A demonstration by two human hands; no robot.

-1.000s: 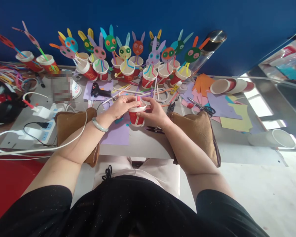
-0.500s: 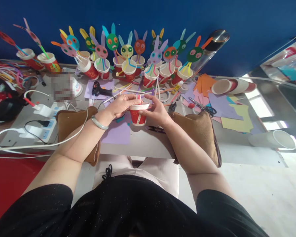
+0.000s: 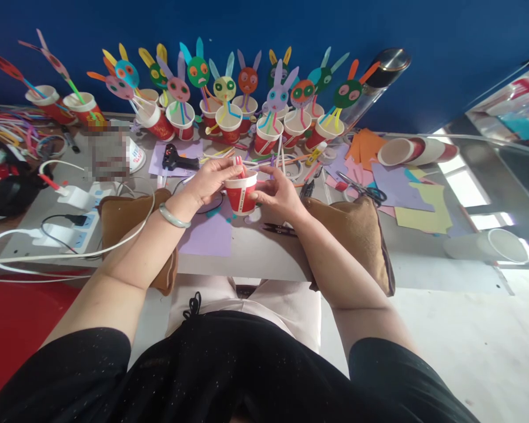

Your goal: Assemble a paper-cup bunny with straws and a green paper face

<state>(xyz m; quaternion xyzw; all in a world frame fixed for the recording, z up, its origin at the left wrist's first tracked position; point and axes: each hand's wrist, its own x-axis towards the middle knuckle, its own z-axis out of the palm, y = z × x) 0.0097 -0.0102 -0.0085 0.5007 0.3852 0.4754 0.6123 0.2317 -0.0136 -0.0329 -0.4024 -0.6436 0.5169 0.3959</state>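
A red and white paper cup [image 3: 240, 200] is held above the table between my two hands. My left hand [image 3: 210, 182] grips its left rim, with the thumb at a small red-and-white striped piece [image 3: 238, 161] that sticks up at the rim; how that piece is fixed is hidden. My right hand [image 3: 283, 195] has its thumb against the cup's right side and its fingers behind. Beneath lies a purple paper sheet [image 3: 206, 238]. Dark scissors [image 3: 280, 229] rest to the right of the cup. A black glue gun [image 3: 181, 160] lies beyond my left hand.
Several paper cups with rabbit faces [image 3: 224, 88] on coloured stems line the blue wall. Brown cushions [image 3: 350, 238] lie under both forearms. To the left are a power strip [image 3: 86, 232] and a white cable. Coloured paper [image 3: 401, 188], scissors [image 3: 365, 189] and stacked cups [image 3: 397, 154] are at the right.
The cup has moved slightly left and up, and has turned so its printed label faces more to the right. Both hands still hold it.
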